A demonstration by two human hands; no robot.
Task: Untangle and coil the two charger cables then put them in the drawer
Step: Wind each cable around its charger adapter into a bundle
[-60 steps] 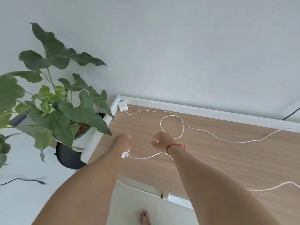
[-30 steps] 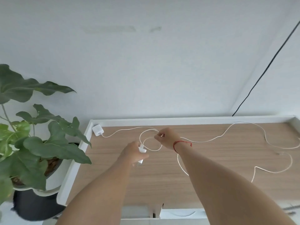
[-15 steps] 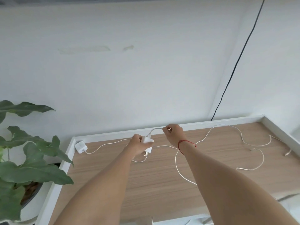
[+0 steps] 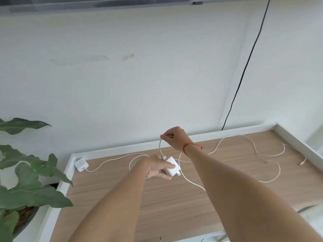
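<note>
My left hand point(image 4: 157, 169) grips a white charger adapter point(image 4: 172, 166) above the middle of the wooden table point(image 4: 157, 203), prongs pointing right. Its white cable point(image 4: 160, 145) rises from the adapter to my right hand point(image 4: 175, 138), which pinches it higher up, near the table's back rim. A second white adapter point(image 4: 81, 165) lies in the back left corner, and its cable point(image 4: 111, 160) runs right, passing behind my left hand. Loose white cable point(image 4: 253, 147) winds across the right half of the table, ending in a connector point(image 4: 302, 162).
A large green potted plant point(image 4: 22, 186) stands off the table's left edge. A black wire point(image 4: 244, 70) runs down the wall behind the table. The table has a raised white rim point(image 4: 297, 142) at the back and sides.
My left hand picked the adapter up off the table and turned it. My right hand lifted the cable up and back, towards the rim. The camera tilted up towards the wall.
</note>
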